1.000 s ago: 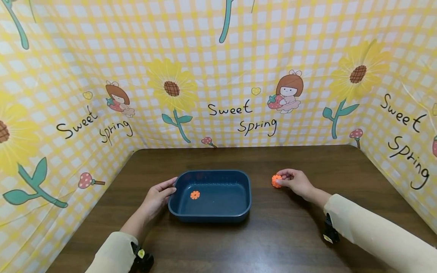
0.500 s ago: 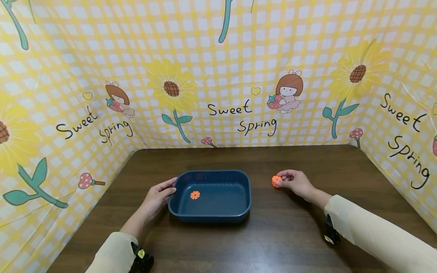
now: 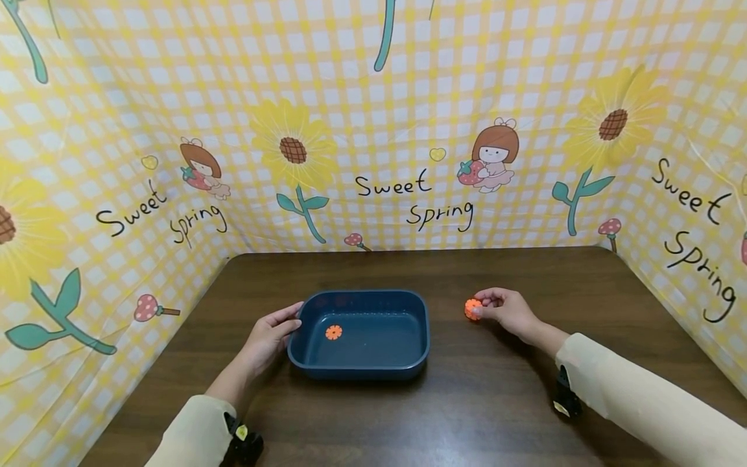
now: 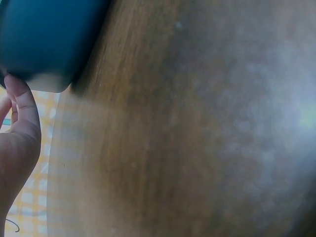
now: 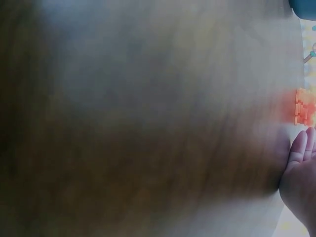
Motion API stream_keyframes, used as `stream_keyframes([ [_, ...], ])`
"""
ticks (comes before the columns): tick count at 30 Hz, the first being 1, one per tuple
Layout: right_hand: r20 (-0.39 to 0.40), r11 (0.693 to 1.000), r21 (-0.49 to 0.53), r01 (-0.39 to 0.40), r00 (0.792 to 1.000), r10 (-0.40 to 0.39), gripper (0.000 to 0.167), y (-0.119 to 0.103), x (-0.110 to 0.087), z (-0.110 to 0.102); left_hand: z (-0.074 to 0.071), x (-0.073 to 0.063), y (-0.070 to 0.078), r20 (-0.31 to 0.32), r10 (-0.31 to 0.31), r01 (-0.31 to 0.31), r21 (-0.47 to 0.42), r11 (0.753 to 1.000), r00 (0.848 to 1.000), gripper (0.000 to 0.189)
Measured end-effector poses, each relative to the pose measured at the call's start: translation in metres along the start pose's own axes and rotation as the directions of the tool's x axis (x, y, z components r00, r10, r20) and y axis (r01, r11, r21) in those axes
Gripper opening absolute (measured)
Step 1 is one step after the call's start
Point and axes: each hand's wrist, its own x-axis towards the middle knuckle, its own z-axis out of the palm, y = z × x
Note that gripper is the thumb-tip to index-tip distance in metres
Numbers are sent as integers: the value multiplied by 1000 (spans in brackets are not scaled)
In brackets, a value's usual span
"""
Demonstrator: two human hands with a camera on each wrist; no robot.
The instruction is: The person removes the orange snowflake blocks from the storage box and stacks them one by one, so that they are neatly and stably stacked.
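Note:
A dark blue rectangular basin (image 3: 373,374) stands on the table, with one flat orange snowflake disc (image 3: 333,333) lying on its floor toward the left. My left hand (image 3: 265,340) grips the basin's left rim between thumb and fingers; in the left wrist view, part of that hand (image 4: 22,123) shows against the basin's blue wall (image 4: 44,39). To the right of the basin, my right hand (image 3: 509,316) pinches a small orange stack of snowflake discs (image 3: 473,309) at or just above the tabletop. Notched edges of these orange discs (image 5: 303,107) show in layers in the right wrist view.
The brown wooden table (image 3: 467,415) has rounded far corners. A yellow checked cloth (image 3: 373,117) with printed flowers and lettering rises behind it and along both sides. Black wrist cameras (image 3: 566,395) sit at the cream sleeves (image 3: 642,389).

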Motion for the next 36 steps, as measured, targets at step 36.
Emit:
stream_keyframes([
  [36, 83, 980, 153, 124, 987, -138, 33, -100, 8, 65, 0, 0, -2, -1, 25, -25, -51, 998, 1000, 52],
])
